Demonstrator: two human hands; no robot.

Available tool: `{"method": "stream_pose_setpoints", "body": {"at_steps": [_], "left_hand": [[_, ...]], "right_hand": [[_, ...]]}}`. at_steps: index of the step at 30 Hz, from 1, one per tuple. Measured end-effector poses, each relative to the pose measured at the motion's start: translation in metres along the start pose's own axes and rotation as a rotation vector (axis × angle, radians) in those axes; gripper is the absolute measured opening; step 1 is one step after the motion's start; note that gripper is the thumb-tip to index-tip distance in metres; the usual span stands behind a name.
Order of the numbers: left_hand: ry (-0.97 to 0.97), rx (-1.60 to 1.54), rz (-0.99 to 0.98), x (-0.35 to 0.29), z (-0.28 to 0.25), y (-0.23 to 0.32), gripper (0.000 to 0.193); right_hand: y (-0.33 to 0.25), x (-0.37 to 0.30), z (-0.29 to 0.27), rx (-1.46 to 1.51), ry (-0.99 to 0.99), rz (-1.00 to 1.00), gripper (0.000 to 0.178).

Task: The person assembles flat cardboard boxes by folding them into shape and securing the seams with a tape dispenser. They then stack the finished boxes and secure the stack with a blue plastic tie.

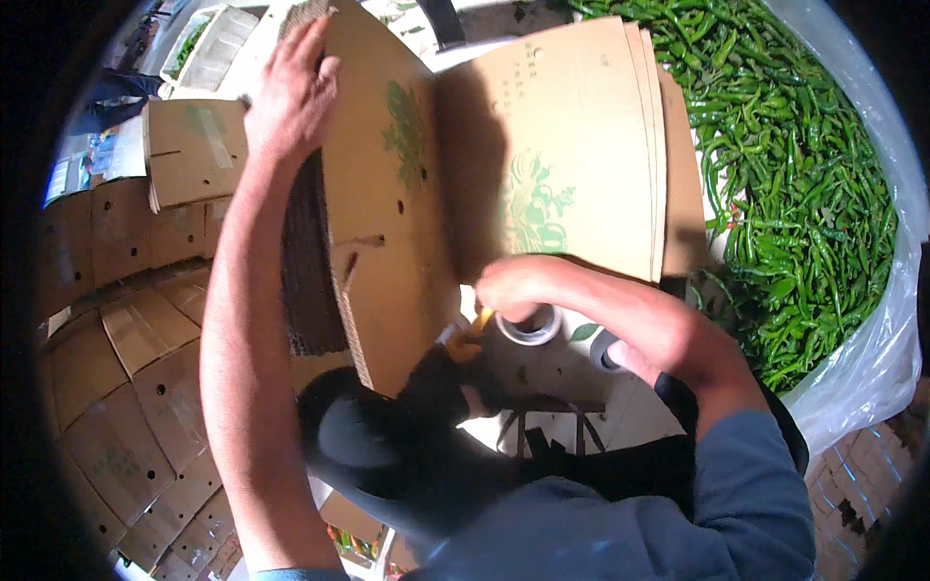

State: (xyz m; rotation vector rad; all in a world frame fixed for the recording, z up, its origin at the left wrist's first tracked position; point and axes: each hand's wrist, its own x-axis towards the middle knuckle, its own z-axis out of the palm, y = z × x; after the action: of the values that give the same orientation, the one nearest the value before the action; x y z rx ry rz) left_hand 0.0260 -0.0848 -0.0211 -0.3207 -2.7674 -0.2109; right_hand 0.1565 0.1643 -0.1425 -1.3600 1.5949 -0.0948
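A brown cardboard box (pixel 378 208) with a green plant print stands tilted in front of me. My left hand (pixel 294 92) grips its far upper left edge, fingers along the outside and thumb near the inner face. Low at the box's right side, my right hand (pixel 513 290) is closed on a tape dispenser with a yellow part (pixel 483 318). A roll of tape (pixel 531 327) shows just under that hand, whose fingers are partly hidden. Several layered cardboard sheets (pixel 586 145) with green vegetable prints lean beyond my right forearm.
A large heap of green chili peppers (pixel 794 194) lies on the right, edged by clear plastic sheeting (pixel 872 378). Stacked cardboard boxes (pixel 121 436) fill the left side. A white crate (pixel 215 53) with green contents stands far left. My dark-clothed knee (pixel 358 436) is below the box.
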Motion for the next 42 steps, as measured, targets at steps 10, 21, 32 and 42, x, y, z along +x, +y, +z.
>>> {"method": "stream_pose_setpoints", "body": {"at_steps": [10, 21, 32, 42], "left_hand": [[-0.137, -0.133, -0.126, 0.007, -0.005, 0.016, 0.058], [-0.117, -0.115, -0.319, -0.001, -0.035, 0.024, 0.074], [-0.391, -0.463, -0.483, 0.019, -0.050, -0.008, 0.099], [-0.289, -0.792, -0.438, 0.015, -0.037, 0.014, 0.101]], "right_hand": [[-0.074, -0.110, -0.066, 0.388, 1.008, -0.548, 0.062], [-0.103, -0.157, -0.064, 0.253, 0.965, 0.168, 0.023], [-0.012, -0.126, -0.031, 0.966, 1.251, 0.467, 0.056], [0.067, -0.004, -0.109, 1.116, 1.658, 0.478, 0.064]]}}
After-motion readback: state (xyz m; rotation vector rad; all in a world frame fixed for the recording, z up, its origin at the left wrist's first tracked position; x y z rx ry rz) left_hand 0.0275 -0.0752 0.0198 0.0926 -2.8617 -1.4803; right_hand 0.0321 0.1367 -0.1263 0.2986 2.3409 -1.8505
